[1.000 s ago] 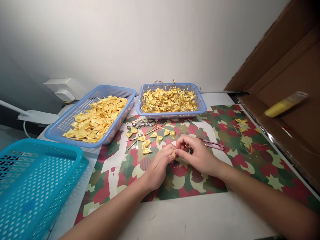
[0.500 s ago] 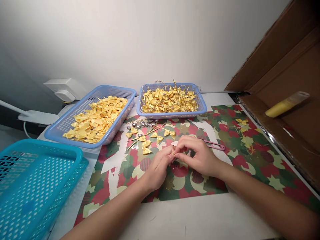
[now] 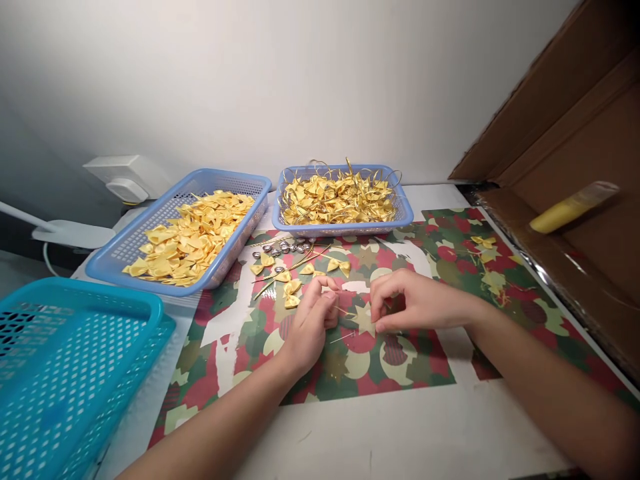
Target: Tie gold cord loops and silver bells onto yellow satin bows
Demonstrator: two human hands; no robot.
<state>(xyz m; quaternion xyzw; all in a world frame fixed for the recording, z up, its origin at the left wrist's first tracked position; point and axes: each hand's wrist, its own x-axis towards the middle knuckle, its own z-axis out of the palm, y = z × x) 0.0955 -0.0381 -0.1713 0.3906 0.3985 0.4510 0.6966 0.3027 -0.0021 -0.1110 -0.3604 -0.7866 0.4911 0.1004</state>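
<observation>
My left hand (image 3: 315, 327) is closed above the patterned sheet, thumb pressed on the bent fingers. A thin pale strand (image 3: 343, 311) pokes out of its grip toward the right. My right hand (image 3: 417, 303) is pinched a short way to the right; whatever its fingertips hold is too small to name. Between and below the hands shows a thin, needle-like sliver (image 3: 343, 337). Several yellow ribbon bows (image 3: 291, 293) lie just beyond my left hand, with gold cords (image 3: 295, 267) and small round silvery pieces (image 3: 285, 247) behind them.
A blue basket of yellow bows (image 3: 200, 291) stands at back left, another blue basket with bows and gold cords (image 3: 345, 231) at back centre. A teal basket (image 3: 80, 290) fills the left. Cardboard (image 3: 560, 133) walls the right, with a yellow tube (image 3: 573, 208). Thread scraps (image 3: 497, 283) lie right.
My hands were together at the fingertips and have moved apart, the right one rightward. The needle-like sliver now shows between them. The pink tool beside my right hand is now hidden.
</observation>
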